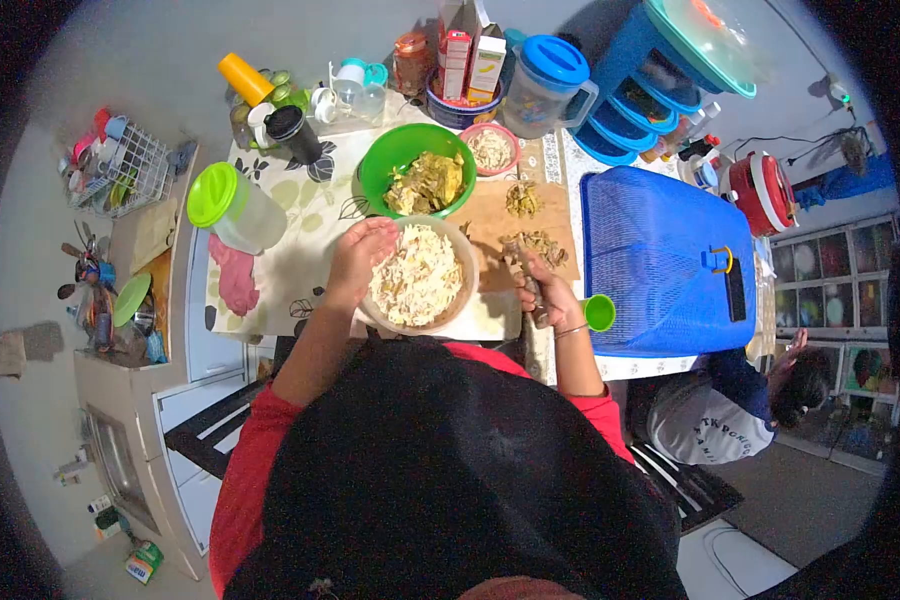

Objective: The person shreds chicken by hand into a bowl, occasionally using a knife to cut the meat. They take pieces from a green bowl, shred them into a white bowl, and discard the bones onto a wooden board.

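Observation:
A translucent round bowl (419, 272) full of a pale shredded mixture stands at the table's near edge. My left hand (362, 258) is at its left rim, fingers together and slightly curved over it, with nothing visible in them. On the right, my right hand (550, 290) grips a knife (530, 280) with a brownish blade, beside the cutting board (485, 212). Chopped brownish-green pieces (540, 246) lie on the board, with a smaller heap (522, 199) behind. Just beyond the bowl, a green bowl (378, 165) holds larger yellowish-green chunks.
A blue mesh food cover (660, 270) fills the table's right side, with a green cup (599, 313) before it. A lidded container (235, 210) and pink cloth (234, 275) are at left. Behind is a pink bowl (515, 150). Another person (710, 415) is at right.

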`<state>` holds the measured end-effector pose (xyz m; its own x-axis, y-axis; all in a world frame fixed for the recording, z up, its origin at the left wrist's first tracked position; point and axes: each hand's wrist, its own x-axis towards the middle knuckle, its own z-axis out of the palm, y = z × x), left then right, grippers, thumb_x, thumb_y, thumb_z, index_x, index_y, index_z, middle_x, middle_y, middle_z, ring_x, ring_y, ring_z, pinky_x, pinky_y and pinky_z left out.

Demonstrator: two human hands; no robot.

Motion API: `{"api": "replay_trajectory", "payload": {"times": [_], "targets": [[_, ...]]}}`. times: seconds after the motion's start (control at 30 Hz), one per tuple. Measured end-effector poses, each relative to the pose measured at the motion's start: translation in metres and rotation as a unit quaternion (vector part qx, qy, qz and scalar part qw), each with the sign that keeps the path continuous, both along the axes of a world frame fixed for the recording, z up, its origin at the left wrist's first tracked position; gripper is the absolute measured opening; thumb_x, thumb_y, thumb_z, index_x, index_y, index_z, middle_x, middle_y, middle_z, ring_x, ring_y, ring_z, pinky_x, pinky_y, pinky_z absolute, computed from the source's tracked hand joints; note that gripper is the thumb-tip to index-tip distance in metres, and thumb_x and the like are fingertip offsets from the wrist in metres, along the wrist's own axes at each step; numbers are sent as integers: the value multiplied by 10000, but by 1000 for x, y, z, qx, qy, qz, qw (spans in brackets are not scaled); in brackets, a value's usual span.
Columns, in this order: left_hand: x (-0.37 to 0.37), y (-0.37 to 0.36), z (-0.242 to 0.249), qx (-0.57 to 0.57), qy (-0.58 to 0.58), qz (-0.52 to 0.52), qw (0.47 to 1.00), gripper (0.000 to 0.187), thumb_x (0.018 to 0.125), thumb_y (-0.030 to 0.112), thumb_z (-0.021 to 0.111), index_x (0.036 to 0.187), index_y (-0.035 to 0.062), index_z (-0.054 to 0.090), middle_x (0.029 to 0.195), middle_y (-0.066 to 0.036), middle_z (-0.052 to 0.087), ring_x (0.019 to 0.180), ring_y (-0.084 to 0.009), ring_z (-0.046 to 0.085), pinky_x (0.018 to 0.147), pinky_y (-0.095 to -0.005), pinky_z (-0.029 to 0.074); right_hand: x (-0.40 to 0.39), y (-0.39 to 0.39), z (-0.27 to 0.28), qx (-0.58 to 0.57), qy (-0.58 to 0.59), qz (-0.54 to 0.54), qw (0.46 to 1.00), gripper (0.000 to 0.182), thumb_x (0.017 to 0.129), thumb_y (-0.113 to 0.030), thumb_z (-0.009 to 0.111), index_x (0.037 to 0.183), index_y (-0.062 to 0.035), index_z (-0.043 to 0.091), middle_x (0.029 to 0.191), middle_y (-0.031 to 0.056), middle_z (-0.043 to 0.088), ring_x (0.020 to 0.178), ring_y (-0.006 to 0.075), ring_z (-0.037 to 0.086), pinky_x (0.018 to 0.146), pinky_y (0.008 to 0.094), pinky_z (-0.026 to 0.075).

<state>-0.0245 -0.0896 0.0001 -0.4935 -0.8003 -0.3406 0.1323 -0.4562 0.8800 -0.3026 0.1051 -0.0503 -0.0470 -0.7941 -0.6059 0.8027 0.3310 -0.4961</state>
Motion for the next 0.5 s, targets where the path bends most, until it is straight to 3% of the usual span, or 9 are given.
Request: {"api": "replay_trajectory", "payload": {"times": [0.03,0.13,0.17,0.2,0.23,0.27,0.37,0.5], "targets": [[0,-7,-6,3,9,11,1000,261,865,131,552,1078,-19,545,1031,-123,616,970,-196,597,892,-306,453,5,-4,-8,12,-3,2,1000,317,942,-207,426,1254,-251,391,757,54,483,522,137,439,402,242,359],[-3,-21,-14,-43,6,2,999,259,877,138,537,1078,-24,544,1037,-124,613,982,-193,589,881,-298,452,15,-18,-47,96,244,37,964,318,942,-207,411,1259,-194,401,782,68,500,522,137,453,408,273,385],[-4,-24,-14,-57,8,2,998,257,880,141,535,1076,-24,545,1038,-125,613,983,-192,587,877,-294,452,15,-21,-62,97,373,48,922,321,941,-214,411,1260,-173,400,808,92,532,542,169,491,435,306,408],[-4,-28,-15,-59,1,-3,998,256,880,141,535,1075,-24,545,1043,-123,611,987,-189,584,876,-292,451,16,-22,-82,96,494,57,862,327,941,-222,412,1260,-152,399,835,115,564,563,201,530,461,339,431],[-4,-32,-18,-62,-6,-8,998,255,881,141,536,1075,-24,545,1048,-121,610,991,-186,581,875,-290,449,21,-22,-99,37,632,21,773,346,933,-229,419,1261,-121,402,886,174,598,646,282,580,548,393,455],[-5,-37,-20,-64,-13,-14,998,254,881,141,536,1074,-24,545,1053,-119,608,994,-184,579,875,-288,447,26,-23,-116,9,763,-27,646,369,925,-236,427,1262,-89,404,938,232,633,729,364,630,636,447,478],[-10,-51,-27,-97,-67,-6,993,202,875,99,541,1051,7,577,1008,-89,626,947,-172,595,824,-289,469,48,-30,-39,179,656,114,724,381,910,-226,447,1256,-67,428,1008,296,595,939,441,581,786,459,456],[-24,-76,-51,-240,-211,-19,947,194,831,81,580,1006,6,617,903,-71,648,865,-156,618,764,-283,487,39,-40,-93,103,647,164,737,498,893,-293,441,1335,-76,363,1082,289,574,970,428,576,816,464,450]]}}
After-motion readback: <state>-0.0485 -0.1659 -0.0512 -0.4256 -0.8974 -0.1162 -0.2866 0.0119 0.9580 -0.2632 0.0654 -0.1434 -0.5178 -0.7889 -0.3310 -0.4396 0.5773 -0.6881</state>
